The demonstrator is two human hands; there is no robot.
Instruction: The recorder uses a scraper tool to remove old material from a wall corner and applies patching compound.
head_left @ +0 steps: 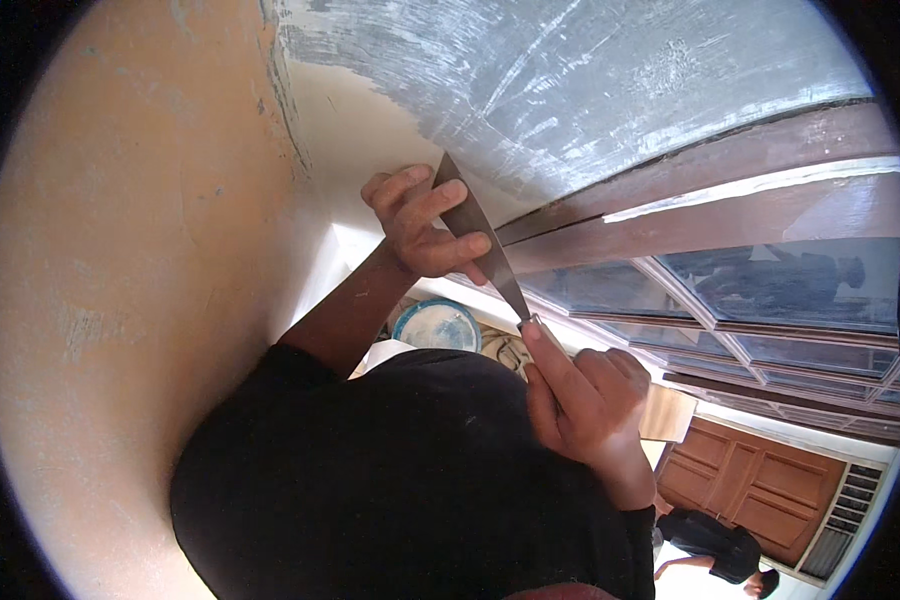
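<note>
A putty knife with a grey metal blade (pixel 492 240) slants upward, its tip end by the grey, streaked surface (pixel 610 90). My right hand (pixel 590 400) is closed round its handle, with a finger stretched along toward the blade. My left hand (pixel 420 225) reaches up with its fingers spread, and some fingertips rest against the blade. Behind the left hand, a smooth cream-coloured layer (pixel 345 115) meets the grey with a ragged edge. Most of the handle is hidden by the right hand.
An orange-tan wall (pixel 120 250) rises close on my left. To the right runs a brownish frame (pixel 770 215) with glass panes (pixel 790 280). Below is a round blue-rimmed bucket (pixel 437 326) with whitish contents. A person in black (pixel 720 545) is near a wooden door (pixel 750 480).
</note>
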